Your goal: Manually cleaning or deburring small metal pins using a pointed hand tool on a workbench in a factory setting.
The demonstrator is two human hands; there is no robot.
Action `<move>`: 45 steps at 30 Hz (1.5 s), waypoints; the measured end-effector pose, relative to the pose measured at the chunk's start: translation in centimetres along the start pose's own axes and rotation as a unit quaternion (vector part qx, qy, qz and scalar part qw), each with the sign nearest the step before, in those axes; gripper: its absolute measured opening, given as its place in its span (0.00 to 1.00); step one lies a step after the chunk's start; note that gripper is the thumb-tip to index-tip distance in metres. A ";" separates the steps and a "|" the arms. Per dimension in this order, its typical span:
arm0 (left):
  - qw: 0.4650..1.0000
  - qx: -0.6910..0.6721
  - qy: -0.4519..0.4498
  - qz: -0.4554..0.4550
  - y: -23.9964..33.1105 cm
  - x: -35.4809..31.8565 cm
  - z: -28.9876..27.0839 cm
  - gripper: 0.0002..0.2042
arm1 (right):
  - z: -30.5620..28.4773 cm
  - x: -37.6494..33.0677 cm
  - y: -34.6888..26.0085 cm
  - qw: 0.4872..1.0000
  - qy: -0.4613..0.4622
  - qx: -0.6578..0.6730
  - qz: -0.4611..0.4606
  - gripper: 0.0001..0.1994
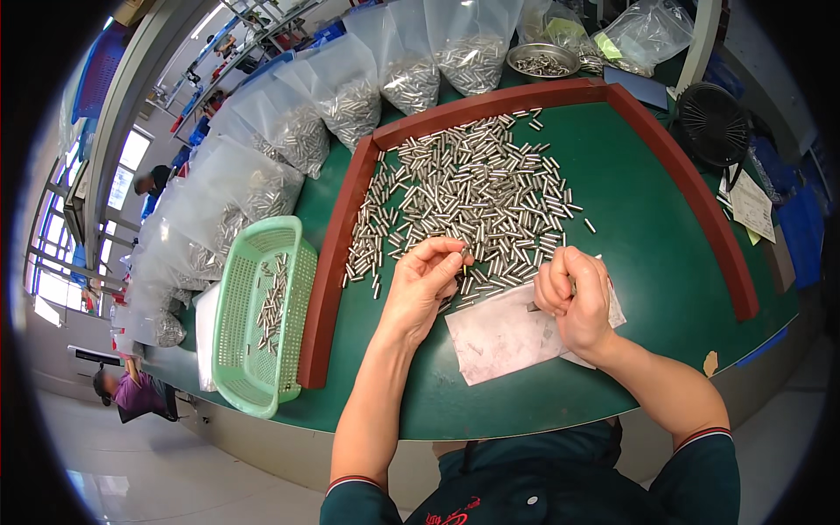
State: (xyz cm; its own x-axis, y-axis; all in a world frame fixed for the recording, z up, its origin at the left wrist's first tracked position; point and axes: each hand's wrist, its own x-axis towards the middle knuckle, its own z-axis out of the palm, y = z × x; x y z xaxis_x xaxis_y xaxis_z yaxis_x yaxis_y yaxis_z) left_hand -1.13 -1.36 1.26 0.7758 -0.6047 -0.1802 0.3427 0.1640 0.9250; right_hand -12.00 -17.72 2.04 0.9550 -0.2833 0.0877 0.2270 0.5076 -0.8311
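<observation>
The pile of metal pins (490,188) lies inside a red-brown frame (336,262). At its near edge, the left hand (427,284) is pinched narrow and the right hand (577,297) curled tight over a pale cloth (494,341); whether either holds pins cannot be told. The step seems to be fingertip handling, calling for a precise pinch. Green tabletop (639,201) gives room right of the pile; the frame bounds its left.

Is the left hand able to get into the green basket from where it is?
Probably yes: the left hand is fairly near the green basket, whose top is open. The reddish-brown bar lies between them, so it would go over that.
</observation>
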 end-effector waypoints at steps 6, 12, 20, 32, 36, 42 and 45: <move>1.000 -0.026 -0.010 -0.007 -0.1 0.2 -0.2 0.05 | 0.0 0.1 0.0 1.000 0.002 0.001 0.000 0.17; 0.999 -0.047 -0.010 -0.016 0.2 0.0 0.2 0.07 | -0.2 0.1 0.2 1.000 -0.002 -0.002 -0.002 0.17; 0.995 0.094 0.039 0.020 0.6 -0.3 0.3 0.09 | -0.2 0.1 0.2 1.000 -0.005 0.003 -0.003 0.17; 0.770 0.601 0.102 0.186 0.6 -1.0 1.6 0.07 | -0.4 0.2 0.3 1.000 -0.012 -0.008 -0.005 0.17; 0.781 0.592 0.086 0.177 0.0 -0.7 1.3 0.06 | -0.3 0.1 0.2 1.000 -0.013 0.004 -0.002 0.17; 0.899 0.409 0.121 0.100 1.1 -0.9 1.1 0.05 | -0.3 0.2 0.2 1.000 -0.018 -0.001 -0.010 0.18; 0.974 0.200 0.081 0.065 1.3 -0.9 0.5 0.03 | -0.3 0.1 0.3 1.000 -0.018 -0.004 -0.012 0.18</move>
State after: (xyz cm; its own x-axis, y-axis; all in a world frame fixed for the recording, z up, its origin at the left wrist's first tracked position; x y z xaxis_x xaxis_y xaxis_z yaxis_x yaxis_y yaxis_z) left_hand -1.64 -0.96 2.78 0.8837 -0.4623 -0.0732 0.0277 -0.1046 0.9941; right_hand -11.89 -17.80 1.63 0.9558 -0.2651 0.1273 0.2480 0.4944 -0.8331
